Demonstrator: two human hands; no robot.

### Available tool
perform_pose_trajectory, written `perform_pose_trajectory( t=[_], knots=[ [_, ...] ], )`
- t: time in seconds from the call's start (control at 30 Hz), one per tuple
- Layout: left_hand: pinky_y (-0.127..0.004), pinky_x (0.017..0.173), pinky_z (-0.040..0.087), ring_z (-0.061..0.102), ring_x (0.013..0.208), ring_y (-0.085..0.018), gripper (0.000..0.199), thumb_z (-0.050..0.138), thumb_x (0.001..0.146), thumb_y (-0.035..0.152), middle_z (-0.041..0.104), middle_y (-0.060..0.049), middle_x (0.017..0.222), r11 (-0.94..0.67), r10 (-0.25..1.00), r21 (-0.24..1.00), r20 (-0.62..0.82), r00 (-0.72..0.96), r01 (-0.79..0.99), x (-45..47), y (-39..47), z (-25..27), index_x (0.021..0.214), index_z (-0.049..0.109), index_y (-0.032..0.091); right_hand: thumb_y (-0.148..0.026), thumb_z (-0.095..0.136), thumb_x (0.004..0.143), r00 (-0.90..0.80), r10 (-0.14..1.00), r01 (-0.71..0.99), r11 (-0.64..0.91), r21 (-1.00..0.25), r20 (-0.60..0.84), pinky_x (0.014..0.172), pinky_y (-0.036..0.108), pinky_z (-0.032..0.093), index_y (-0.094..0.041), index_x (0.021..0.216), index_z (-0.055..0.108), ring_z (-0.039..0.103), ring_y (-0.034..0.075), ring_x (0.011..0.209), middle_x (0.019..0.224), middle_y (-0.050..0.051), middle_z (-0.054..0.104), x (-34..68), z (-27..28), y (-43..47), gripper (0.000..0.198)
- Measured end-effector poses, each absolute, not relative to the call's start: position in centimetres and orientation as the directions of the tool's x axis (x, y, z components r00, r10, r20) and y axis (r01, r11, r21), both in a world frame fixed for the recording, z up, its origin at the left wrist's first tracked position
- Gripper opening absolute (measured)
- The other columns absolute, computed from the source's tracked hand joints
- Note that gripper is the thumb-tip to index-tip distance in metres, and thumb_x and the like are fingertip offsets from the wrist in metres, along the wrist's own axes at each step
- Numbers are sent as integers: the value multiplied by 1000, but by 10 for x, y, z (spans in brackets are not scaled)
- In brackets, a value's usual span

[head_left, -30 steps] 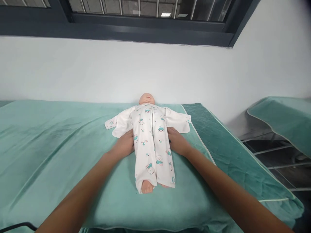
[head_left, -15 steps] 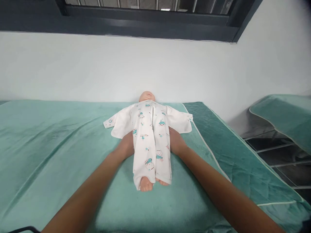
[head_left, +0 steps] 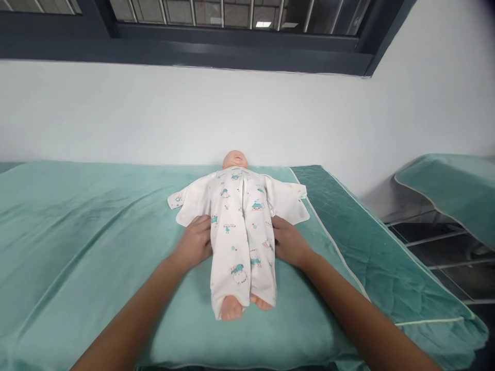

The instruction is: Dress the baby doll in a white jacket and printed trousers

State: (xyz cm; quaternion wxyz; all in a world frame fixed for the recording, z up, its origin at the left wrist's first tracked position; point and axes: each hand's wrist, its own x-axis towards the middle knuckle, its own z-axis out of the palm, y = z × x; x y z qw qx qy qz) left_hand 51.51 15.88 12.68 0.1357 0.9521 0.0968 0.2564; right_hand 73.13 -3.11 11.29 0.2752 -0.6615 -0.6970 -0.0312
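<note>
A baby doll lies on its back on the green bed cover, head toward the wall and feet toward me. It has on a white baby outfit with small teal and pink prints. The sleeves are spread out sideways, and the bare feet poke out of the leg ends. My left hand is closed at the left edge of the outfit around thigh height, fingertips partly hidden by the cloth. On the opposite edge my right hand is likewise closed, its fingertips behind the fabric.
The white wall rises right behind the bed, below a dark-framed barred window. A darker quilted layer shows along the bed's right side. Farther right stands a metal rack with a green cover over it.
Both hands have drawn out from deeper beneath the outfit to its side edges and now show more fully. The view has tilted slightly upward.
</note>
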Motion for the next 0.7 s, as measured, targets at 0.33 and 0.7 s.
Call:
perform_pose_trajectory(
  t=[0.33, 0.7],
  knots=[
    [-35, 83, 46, 58, 88, -21, 27, 41, 86, 22, 66, -5, 86, -813, 504, 506, 363, 784, 289, 477, 167, 130, 83, 68, 22, -21, 46, 94, 209, 908, 791, 62, -609, 364, 91, 36, 48, -23, 104, 66, 59, 19, 100, 107, 6, 64, 740, 119, -77, 22],
    [-54, 94, 40, 48, 116, -40, 34, 45, 86, 49, 60, -16, 116, -430, 896, 344, 274, 349, 835, 480, 218, 119, 91, 60, 19, -51, 58, 79, 819, 569, 533, -703, -471, 77, 63, 32, 37, -19, 73, 57, 52, 20, 67, 73, 6, 60, 835, 114, -40, 32]
  ],
)
